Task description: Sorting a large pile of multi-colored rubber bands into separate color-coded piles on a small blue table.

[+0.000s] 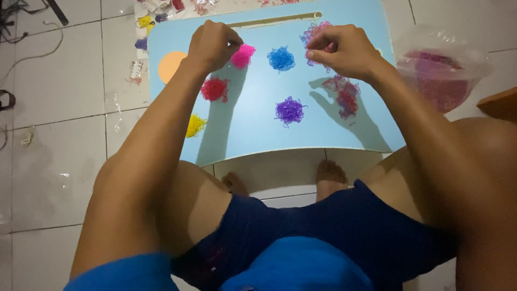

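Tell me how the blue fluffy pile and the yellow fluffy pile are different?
The blue pile is bright blue; the yellow pile is yellow. The blue pile sits near the far side of the light blue board, between the two hands; the yellow pile lies near the board's left edge, partly hidden by the left forearm. The blue pile shows whole and looks bigger. Both are loose tangles of tiny bands, and neither is touched by a hand.

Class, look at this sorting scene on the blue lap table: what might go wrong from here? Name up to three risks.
1. The yellow pile lies at the light blue table's left edge, so bands may slip onto the floor.
2. The left hand touches the pink pile; a nudge might scatter it.
3. The right hand hovers beside the mixed pile, which could spill toward the purple pile.
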